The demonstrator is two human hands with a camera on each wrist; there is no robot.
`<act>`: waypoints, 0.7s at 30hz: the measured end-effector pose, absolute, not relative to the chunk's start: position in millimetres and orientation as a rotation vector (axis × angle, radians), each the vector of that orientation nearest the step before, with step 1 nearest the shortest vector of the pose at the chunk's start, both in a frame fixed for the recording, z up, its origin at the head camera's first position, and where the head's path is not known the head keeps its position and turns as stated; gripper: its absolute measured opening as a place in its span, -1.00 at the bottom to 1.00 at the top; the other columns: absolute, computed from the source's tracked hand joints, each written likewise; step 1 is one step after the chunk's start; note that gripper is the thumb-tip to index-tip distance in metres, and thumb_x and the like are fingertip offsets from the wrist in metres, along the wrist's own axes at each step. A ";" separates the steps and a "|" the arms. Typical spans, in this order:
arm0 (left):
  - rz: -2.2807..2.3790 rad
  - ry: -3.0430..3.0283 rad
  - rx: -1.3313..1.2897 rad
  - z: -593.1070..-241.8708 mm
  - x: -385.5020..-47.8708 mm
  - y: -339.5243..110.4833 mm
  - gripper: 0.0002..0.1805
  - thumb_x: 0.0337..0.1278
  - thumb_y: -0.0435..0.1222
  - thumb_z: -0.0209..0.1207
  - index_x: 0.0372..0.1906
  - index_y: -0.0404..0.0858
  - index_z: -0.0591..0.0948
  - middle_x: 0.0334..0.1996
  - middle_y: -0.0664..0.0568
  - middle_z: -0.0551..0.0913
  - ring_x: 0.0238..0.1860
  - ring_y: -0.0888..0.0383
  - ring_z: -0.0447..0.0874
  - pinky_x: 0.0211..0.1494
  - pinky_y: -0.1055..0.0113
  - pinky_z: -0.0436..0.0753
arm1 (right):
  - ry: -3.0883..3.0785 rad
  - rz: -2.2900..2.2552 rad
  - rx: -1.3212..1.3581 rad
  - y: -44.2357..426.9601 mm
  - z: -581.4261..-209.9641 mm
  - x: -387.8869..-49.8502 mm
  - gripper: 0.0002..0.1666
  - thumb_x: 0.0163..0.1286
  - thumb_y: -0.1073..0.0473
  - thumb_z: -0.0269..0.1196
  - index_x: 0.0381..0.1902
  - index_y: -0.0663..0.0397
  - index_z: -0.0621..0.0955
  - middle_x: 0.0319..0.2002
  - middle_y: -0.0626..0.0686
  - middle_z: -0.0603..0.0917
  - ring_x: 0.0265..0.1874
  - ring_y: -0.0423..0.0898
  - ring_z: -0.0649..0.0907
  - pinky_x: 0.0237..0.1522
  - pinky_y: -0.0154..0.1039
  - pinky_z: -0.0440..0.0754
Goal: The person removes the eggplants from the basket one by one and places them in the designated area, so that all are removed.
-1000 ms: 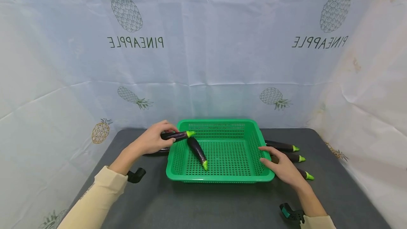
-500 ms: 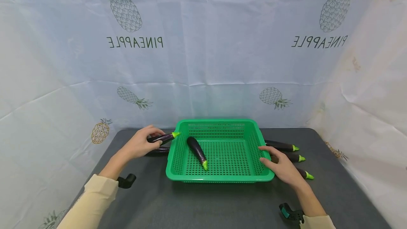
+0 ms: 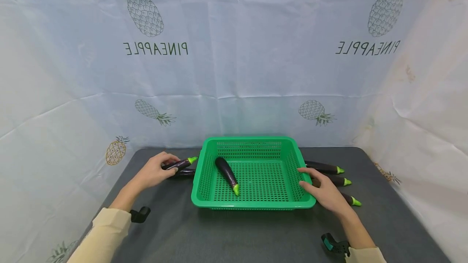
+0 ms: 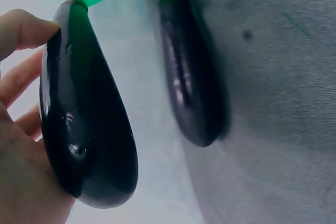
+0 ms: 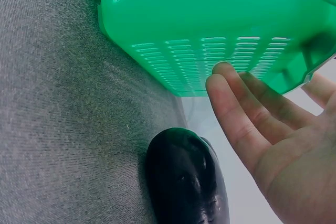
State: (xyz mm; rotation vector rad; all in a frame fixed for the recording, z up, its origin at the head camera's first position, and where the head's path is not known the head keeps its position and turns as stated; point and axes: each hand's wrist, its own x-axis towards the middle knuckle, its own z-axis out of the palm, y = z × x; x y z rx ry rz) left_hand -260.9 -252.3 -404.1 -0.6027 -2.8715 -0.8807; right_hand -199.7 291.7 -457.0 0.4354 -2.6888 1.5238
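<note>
My left hand point(image 3: 153, 170) holds a dark purple eggplant point(image 3: 179, 164) left of the green basket point(image 3: 252, 205), its light-green stem end pointing towards the basket. In the left wrist view, the thumb lies against the narrower end of this eggplant point(image 4: 89, 119). Beside it, a second eggplant point(image 4: 189, 72) lies on the table. Inside the basket, near its left side, is one more eggplant point(image 3: 226, 173). My right hand point(image 3: 327, 192) grips the basket's right rim, with two digits over it. Its other fingers point(image 5: 236, 114) lie along the outer wall in the right wrist view.
Right of the basket lie several eggplants, one point(image 3: 325, 168) at the back and another point(image 3: 352, 200) nearer the front, partly hidden by the right hand. The dark grey table point(image 3: 234, 234) ends at a white pineapple-print curtain point(image 3: 256, 72).
My left hand has moved left and lower with the eggplant, from over the basket's left rim to beside it. The right hand and the basket have stayed put.
</note>
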 end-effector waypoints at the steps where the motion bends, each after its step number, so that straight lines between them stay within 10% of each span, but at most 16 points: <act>1: -0.879 -2.877 -0.605 -406.9 -261.1 -253.0 -0.69 0.33 -0.26 0.26 0.11 -0.26 0.67 -0.07 -0.05 0.59 -0.03 -0.07 0.57 0.00 -0.11 0.58 | -2.689 1.523 0.434 291.7 -457.1 -199.6 -0.39 0.56 0.02 0.21 0.47 0.05 0.40 0.46 0.33 0.31 0.36 0.38 0.41 0.15 0.30 0.52; 21: -0.809 -2.983 -0.670 -450.6 -260.7 -244.4 -0.77 0.26 -0.32 0.32 0.00 -0.22 0.71 -0.17 0.01 0.58 -0.21 0.10 0.53 -0.17 0.09 0.56 | -2.687 1.513 0.438 290.2 -458.0 -199.6 -0.39 0.57 0.01 0.20 0.47 0.06 0.41 0.45 0.32 0.33 0.38 0.38 0.38 0.20 0.33 0.48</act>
